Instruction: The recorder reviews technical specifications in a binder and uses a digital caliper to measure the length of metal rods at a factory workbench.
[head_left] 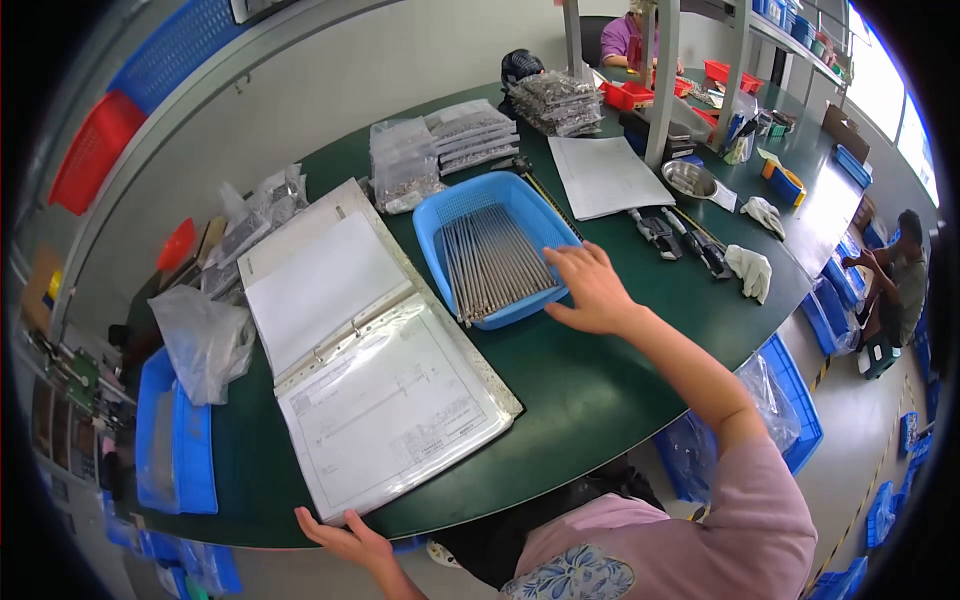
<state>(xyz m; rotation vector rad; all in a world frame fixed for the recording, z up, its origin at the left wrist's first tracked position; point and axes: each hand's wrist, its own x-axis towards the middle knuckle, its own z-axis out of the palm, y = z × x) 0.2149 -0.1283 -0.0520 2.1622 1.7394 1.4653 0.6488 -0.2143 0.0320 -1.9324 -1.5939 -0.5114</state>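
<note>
A blue plastic basket [425,235] stands on the green table, holding a row of thin metal rods [497,262] laid side by side. My right hand [597,292] is at the basket's right side, its fingers stretched out over the rim and the thumb apart from them. Left of the basket lies an open ring binder [425,262], with a blank white page on its far half and a technical drawing [395,405] in a clear sleeve on its near half. My left hand [350,542] touches the binder's near edge, thumb and fingers spread.
Bagged small parts [470,135] are stacked behind the basket. White papers [612,175], calipers [655,235], a metal bowl [690,180] and white gloves [750,272] lie to the right. A blue bin [190,430] stands at the left. Co-workers sit at the far end [620,40] and right [903,275].
</note>
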